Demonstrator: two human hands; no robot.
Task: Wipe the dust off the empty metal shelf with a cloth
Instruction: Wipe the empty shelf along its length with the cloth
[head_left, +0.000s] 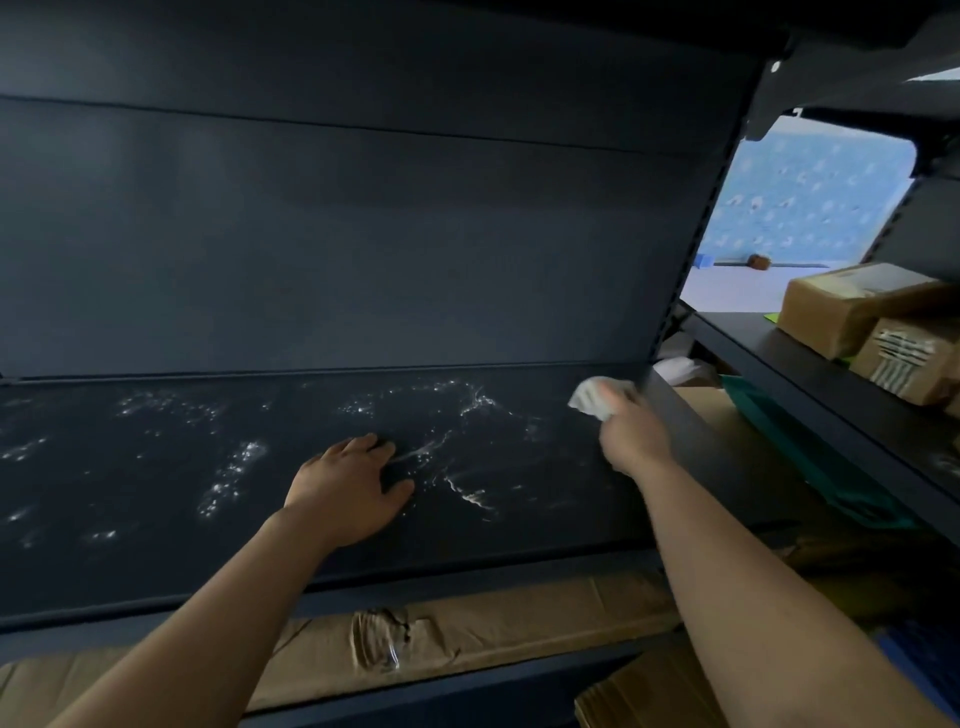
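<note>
The shelf (156, 467) is a dark metal board running from the left edge to an upright at the right, with a dark back panel (363, 249) behind it. Pale specks and streaks (234, 467) are scattered over its left and middle parts. The cloth (592, 399), white and bunched, sits at the shelf's far right corner, near the back panel. The right hand (634, 436) grasps it, with the cloth sticking out beyond the fingers; the hand is slightly blurred. The left hand (348, 488) rests palm down near the middle of the shelf, fingers straight and spread, holding nothing. Below the near edge lies flat cardboard (467, 639) with crumpled tape. To the right, a second shelf (779, 353) carries brown boxes (852, 306).
</note>
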